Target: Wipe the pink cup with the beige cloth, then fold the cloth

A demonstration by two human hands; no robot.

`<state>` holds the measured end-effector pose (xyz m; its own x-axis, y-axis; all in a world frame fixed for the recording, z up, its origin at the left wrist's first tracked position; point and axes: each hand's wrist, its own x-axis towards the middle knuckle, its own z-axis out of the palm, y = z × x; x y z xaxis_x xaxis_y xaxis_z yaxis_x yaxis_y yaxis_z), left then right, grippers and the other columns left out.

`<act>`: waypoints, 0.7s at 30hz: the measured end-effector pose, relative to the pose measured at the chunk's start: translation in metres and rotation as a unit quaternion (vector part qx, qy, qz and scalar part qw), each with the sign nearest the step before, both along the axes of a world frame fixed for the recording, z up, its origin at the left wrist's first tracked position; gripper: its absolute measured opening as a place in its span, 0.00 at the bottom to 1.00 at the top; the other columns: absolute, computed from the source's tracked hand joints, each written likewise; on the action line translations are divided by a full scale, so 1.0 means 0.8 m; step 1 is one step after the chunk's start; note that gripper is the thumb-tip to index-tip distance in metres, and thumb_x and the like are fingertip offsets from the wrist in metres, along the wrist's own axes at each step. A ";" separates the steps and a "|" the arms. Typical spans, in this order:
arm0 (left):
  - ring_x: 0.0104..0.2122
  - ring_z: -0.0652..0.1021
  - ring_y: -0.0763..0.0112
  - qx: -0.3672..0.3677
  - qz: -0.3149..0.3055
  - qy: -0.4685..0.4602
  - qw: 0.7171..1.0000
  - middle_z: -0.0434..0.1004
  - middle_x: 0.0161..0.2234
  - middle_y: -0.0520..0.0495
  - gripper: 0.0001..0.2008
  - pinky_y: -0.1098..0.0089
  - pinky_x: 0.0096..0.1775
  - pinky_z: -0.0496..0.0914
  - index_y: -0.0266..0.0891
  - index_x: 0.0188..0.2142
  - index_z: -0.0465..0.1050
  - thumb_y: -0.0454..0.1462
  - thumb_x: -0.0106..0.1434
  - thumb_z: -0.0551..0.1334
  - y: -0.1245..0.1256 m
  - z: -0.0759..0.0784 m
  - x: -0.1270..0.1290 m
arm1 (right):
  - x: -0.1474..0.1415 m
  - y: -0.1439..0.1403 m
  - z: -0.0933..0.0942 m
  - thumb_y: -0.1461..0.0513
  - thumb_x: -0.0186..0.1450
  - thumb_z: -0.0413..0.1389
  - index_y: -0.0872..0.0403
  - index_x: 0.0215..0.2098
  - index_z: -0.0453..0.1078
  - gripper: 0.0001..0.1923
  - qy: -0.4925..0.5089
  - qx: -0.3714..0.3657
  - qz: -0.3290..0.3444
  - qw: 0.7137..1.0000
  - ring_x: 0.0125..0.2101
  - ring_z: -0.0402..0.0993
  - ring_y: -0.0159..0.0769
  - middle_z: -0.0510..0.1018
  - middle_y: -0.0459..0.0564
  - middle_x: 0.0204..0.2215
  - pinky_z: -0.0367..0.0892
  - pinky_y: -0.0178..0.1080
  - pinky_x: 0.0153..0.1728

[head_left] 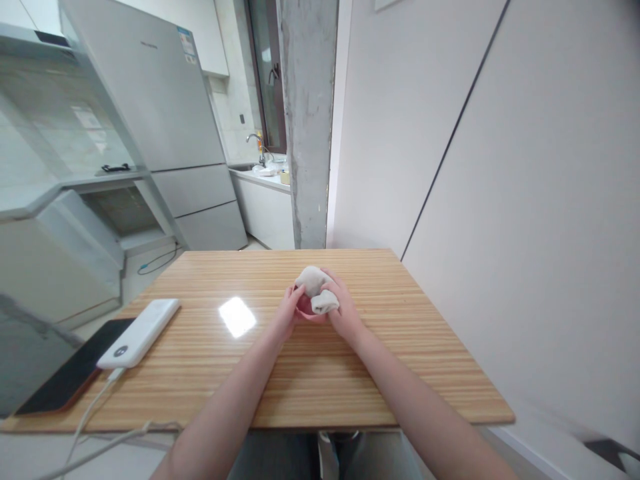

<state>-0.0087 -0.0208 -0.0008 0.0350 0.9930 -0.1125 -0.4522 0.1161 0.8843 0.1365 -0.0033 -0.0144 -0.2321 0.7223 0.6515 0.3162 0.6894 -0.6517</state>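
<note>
Above the middle of the table, both hands close around a small bundle. It is made up of a light grey-white cloth (313,280), folded or rolled, and a pink piece (311,317) below it with a curved edge. Whether the pink piece is fabric or a small bowl I cannot tell. My left hand (289,307) grips the pink piece from the left, its thumb against the cloth. From the right, my right hand (344,308) wraps its fingers around the grey-white cloth, and a rolled end of it sticks out near the thumb. The undersides of the bundle are hidden.
On the wooden table (415,360), a white power bank (143,333) with a plugged-in cable (95,407) lies at the left beside a dark flat tablet-like thing (75,367). A fridge (150,87) and sink counter stand beyond; a pale wall (525,220) runs along the right.
</note>
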 end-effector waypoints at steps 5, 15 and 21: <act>0.47 0.73 0.61 0.009 0.048 -0.025 0.998 0.71 0.49 0.42 0.23 0.67 0.38 0.72 0.39 0.49 0.66 0.44 0.56 0.62 0.005 0.004 -0.003 | 0.005 0.002 0.010 0.67 0.57 0.49 0.54 0.42 0.67 0.15 -0.074 0.028 0.042 0.996 0.62 0.47 0.43 0.53 0.53 0.63 0.49 0.50 0.59; 0.50 0.71 0.60 0.027 -0.030 -0.036 0.999 0.66 0.55 0.49 0.24 0.67 0.38 0.72 0.48 0.54 0.64 0.49 0.59 0.55 -0.007 0.019 -0.005 | -0.009 -0.010 0.007 0.68 0.57 0.50 0.53 0.42 0.66 0.14 -0.040 0.052 0.012 0.998 0.63 0.42 0.44 0.53 0.53 0.62 0.46 0.53 0.61; 0.49 0.72 0.61 -0.020 -0.036 -0.062 0.997 0.69 0.53 0.50 0.24 0.66 0.38 0.72 0.50 0.53 0.63 0.44 0.57 0.60 -0.003 0.006 -0.001 | 0.007 0.004 0.005 0.66 0.58 0.48 0.52 0.43 0.66 0.15 -0.041 0.043 0.029 0.998 0.60 0.53 0.42 0.61 0.53 0.58 0.50 0.52 0.59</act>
